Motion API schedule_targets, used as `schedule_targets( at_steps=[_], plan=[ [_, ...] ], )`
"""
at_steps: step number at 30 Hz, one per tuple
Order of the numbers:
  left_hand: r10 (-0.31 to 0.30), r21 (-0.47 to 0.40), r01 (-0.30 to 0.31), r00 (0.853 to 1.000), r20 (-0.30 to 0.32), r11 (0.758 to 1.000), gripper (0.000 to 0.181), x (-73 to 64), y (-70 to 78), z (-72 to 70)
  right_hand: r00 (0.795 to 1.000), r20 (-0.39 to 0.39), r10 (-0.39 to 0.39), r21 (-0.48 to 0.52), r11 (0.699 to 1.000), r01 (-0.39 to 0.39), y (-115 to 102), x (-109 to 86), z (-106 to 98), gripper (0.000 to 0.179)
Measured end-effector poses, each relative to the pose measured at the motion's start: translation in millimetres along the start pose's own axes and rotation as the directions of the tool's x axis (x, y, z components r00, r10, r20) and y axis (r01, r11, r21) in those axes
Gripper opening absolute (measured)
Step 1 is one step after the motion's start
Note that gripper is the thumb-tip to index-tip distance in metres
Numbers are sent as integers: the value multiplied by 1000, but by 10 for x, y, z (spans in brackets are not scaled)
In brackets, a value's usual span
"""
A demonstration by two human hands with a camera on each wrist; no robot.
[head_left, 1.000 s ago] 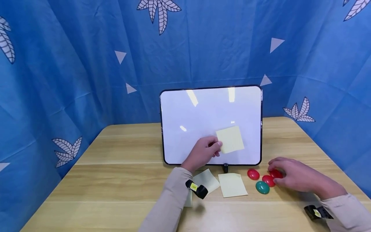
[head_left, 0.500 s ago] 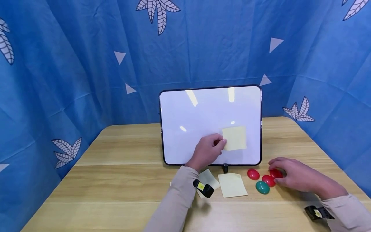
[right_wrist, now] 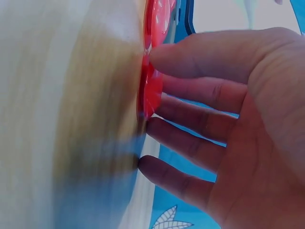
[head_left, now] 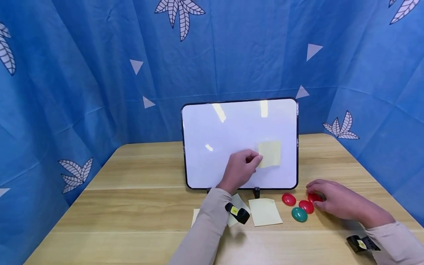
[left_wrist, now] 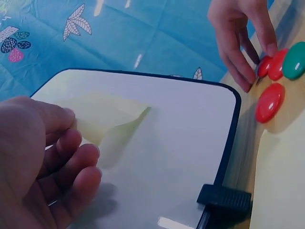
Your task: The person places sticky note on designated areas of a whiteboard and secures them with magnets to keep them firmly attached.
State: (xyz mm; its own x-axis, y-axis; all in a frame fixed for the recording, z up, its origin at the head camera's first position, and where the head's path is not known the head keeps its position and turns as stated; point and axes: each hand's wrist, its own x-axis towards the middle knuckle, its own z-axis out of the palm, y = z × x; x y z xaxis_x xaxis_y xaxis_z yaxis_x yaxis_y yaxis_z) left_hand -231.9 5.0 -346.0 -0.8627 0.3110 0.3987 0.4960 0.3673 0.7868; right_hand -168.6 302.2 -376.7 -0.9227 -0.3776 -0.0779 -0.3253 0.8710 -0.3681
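Observation:
A pale yellow sticky note [head_left: 269, 154] is pinched by its left edge between the thumb and index finger of my left hand [head_left: 243, 167]. The note lies against the lower right of the whiteboard [head_left: 228, 136]; in the left wrist view a near corner of the note [left_wrist: 114, 114] curls off the surface. On the table to the right, my right hand [head_left: 341, 200] rests with thumb and fingers around a red round magnet [right_wrist: 152, 93]. Two more red magnets [head_left: 289, 200] and a green magnet [head_left: 299, 214] lie beside it, partly touching one another.
A flat sticky note [head_left: 265, 211] lies on the wooden table [head_left: 132, 213] before the whiteboard. More notes [head_left: 196, 215] are partly hidden under the left forearm. Small black feet [head_left: 256, 192] hold up the board. A blue curtain [head_left: 99, 73] surrounds the table.
My left hand has moved right and slightly up with the sticky note, which has straightened from a tilt and now lies closer to the board. The right hand has stayed in place.

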Motion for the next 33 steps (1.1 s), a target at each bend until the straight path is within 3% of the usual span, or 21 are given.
schedule_targets(
  at_steps=[17, 24, 33],
  plan=[
    [-72, -236, 40, 989, -127, 971, 14, 153, 78, 200, 999, -41, -29, -24, 999, 28, -5, 42, 14, 27],
    [-118, -239, 83, 983, -139, 967, 13, 164, 106, 262, 998, -57, -15, -17, 1000, 14, -20, 19, 59, 28],
    [-107, -207, 72, 980, -165, 976, 11, 222, 172, 326, 999, -47, -20, -11, 1000, 20, -3, -20, 31, 33]
  ],
)
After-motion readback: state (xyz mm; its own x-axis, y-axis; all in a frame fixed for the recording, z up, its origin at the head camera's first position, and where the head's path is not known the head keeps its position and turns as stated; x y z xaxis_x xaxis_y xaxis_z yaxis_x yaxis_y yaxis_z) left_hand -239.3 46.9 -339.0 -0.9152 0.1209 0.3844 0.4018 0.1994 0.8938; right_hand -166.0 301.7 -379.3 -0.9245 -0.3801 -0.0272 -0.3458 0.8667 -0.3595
